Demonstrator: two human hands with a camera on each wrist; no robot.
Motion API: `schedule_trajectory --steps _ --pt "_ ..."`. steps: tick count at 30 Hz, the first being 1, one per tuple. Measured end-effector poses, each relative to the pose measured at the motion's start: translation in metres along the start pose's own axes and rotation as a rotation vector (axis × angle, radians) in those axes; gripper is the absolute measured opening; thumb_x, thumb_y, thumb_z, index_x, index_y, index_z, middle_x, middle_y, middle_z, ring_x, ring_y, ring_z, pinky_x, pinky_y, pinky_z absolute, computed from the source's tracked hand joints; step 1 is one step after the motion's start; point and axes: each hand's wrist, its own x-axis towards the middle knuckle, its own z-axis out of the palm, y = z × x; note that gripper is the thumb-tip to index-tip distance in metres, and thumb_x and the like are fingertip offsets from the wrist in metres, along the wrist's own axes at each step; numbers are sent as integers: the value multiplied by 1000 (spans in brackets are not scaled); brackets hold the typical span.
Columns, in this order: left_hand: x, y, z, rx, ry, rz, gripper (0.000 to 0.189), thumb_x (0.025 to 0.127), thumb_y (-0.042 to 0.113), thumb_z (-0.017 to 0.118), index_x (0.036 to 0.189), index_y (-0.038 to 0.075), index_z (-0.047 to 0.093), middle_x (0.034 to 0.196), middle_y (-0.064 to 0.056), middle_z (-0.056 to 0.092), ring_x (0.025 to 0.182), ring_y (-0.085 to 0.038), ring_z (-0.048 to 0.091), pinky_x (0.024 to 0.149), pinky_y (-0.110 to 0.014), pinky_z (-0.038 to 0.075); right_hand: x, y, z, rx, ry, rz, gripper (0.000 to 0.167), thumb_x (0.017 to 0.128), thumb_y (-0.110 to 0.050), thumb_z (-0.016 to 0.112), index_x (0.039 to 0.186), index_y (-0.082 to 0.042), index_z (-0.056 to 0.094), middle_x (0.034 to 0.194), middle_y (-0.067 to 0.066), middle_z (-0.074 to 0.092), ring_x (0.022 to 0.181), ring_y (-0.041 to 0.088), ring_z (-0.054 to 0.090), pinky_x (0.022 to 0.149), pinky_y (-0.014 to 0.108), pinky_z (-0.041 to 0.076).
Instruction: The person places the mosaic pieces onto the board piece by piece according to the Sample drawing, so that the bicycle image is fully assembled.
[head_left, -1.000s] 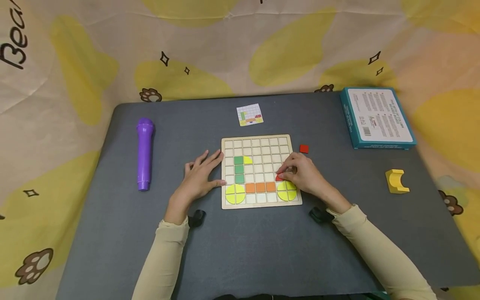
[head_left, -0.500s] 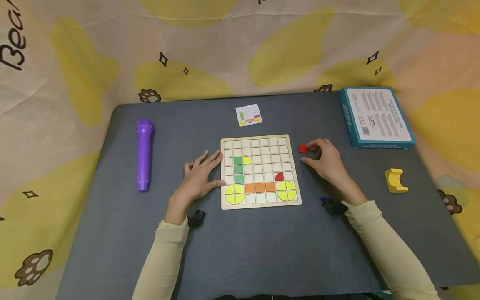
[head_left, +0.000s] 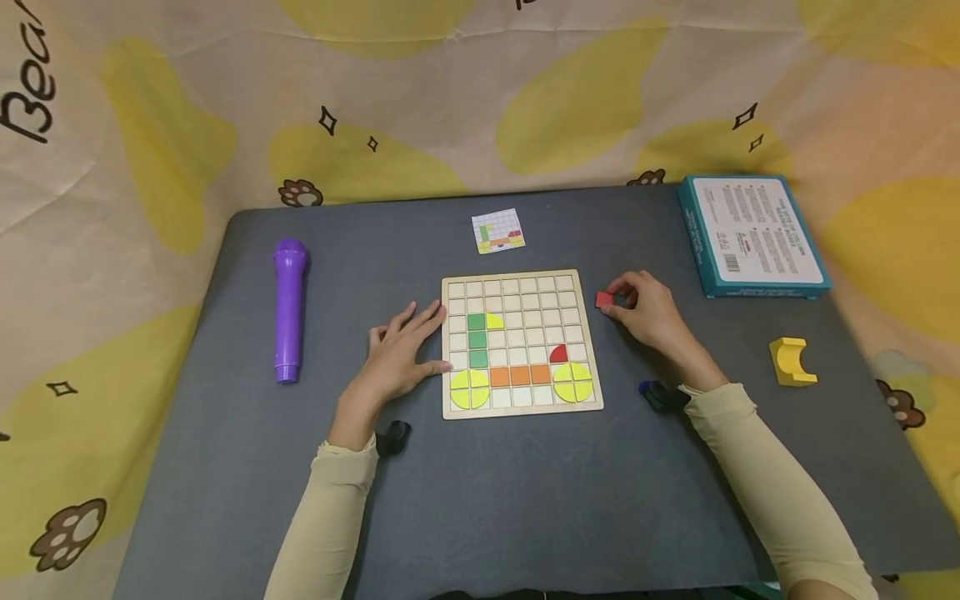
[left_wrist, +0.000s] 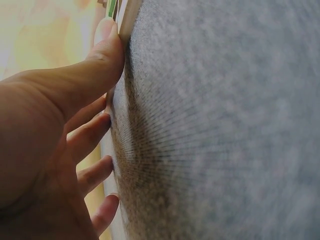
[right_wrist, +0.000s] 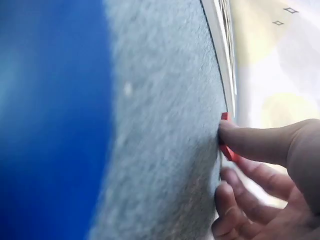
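In the head view a wooden grid board (head_left: 529,318) lies mid-table. My left hand (head_left: 401,354) rests at its left edge, fingers spread, thumb and fingertips touching the rim. The board carries green squares (head_left: 477,339), orange squares (head_left: 520,375), a yellow quarter piece (head_left: 494,321), two yellow circles (head_left: 573,382) made of quarter pieces, and a red quarter piece (head_left: 558,354). Right of the board, my right hand (head_left: 652,312) pinches a red square tile (head_left: 603,299) between thumb and fingers. From the right wrist view, the tile is tilted, close over the table.
Behind the board lies a small pattern card (head_left: 498,231). A purple microphone-shaped object (head_left: 288,310) is at the left. To the right are a teal box (head_left: 757,233) and a yellow block with a curved notch (head_left: 792,362). Patterned cloth hangs behind the table.
My right hand left the red quarter piece on the board, moved right to the red square tile and took hold of it. My left hand stayed at the board's edge.
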Motion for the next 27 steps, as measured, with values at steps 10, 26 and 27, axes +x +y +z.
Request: schedule_trajectory --steps 10,26,27 --pt "2 -3 2 -4 0 4 95 93 36 82 170 23 28 179 2 22 166 -34 11 117 -64 15 -22 -23 6 75 -27 -60 8 97 -10 79 103 -5 77 91 14 74 80 25 59 69 30 44" --pt "1 -2 2 -6 -2 5 95 93 36 81 170 24 28 179 2 21 167 -33 10 117 -63 15 -45 -28 22 53 -135 -144 5 90 -7 84 95 -8 86 98 9 74 90 24 59 80 35 45" --pt "2 -2 2 -8 -3 6 95 93 36 81 170 24 28 179 2 21 167 -33 10 117 -63 15 -46 -29 22 49 -133 -146 5 90 -6 84 95 -7 86 99 10 75 92 25 60 81 36 45"
